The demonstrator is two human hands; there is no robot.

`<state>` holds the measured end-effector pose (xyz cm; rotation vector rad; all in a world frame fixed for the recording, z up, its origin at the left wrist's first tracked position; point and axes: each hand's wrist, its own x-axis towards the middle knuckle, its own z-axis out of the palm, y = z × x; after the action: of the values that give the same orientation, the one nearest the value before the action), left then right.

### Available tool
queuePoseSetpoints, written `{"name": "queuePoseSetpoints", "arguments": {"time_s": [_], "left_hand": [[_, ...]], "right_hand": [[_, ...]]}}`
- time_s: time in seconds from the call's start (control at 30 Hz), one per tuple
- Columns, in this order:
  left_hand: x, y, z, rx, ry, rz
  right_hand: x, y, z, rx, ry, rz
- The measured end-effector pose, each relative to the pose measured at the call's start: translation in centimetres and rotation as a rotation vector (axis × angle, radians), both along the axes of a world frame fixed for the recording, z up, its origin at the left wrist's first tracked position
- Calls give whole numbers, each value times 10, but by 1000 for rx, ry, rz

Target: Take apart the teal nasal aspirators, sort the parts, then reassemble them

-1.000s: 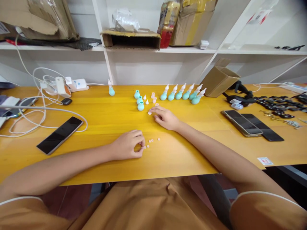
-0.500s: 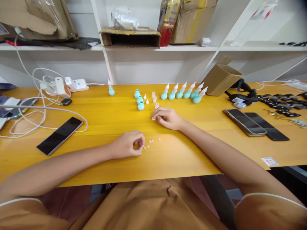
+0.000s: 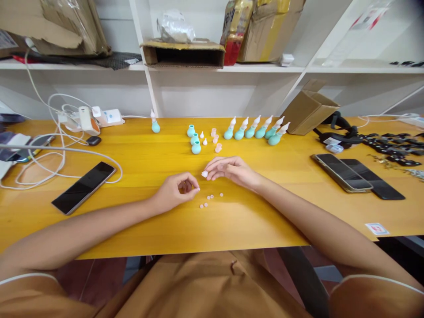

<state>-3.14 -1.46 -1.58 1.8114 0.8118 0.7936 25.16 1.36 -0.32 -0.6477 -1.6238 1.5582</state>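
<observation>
My right hand pinches a small white cone-shaped nozzle tip above the table. Thumb and forefinger of my left hand close on a tiny pale disc, just left of and below that tip. Several more pale pink discs lie loose under my hands. Beyond them stand open-necked teal rubber bulbs, two white nozzle tips and translucent pink collars. A row of assembled bulbs with pointed nozzles stands farther right; a single one stands at the back left.
On the left lie a phone and tangled white cables with chargers. To the right are two stacked phones, a headset and an open carton. White shelving rises behind the wooden table.
My right hand has lifted the white nozzle tip off the table, moving left and nearer. My left hand has risen from beside the loose discs with one pinched in its fingertips.
</observation>
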Motion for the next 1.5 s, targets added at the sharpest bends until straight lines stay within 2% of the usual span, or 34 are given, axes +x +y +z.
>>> {"name": "queuePoseSetpoints", "arguments": {"time_s": [0.2, 0.37, 0.67, 1.07, 1.5], "left_hand": [[0, 5, -2, -17, -133, 91], [1, 4, 1, -10, -136, 125], [0, 6, -4, -11, -117, 129], [4, 3, 6, -101, -117, 89], [3, 4, 2, -151, -89, 75]], "right_hand": [[-10, -8, -5, -221, 119, 120], [-12, -8, -10, -309, 135, 168], [-14, -10, -9, -360, 161, 215], [-13, -11, -9, -365, 158, 232], [-14, -11, -8, -362, 175, 240]]}}
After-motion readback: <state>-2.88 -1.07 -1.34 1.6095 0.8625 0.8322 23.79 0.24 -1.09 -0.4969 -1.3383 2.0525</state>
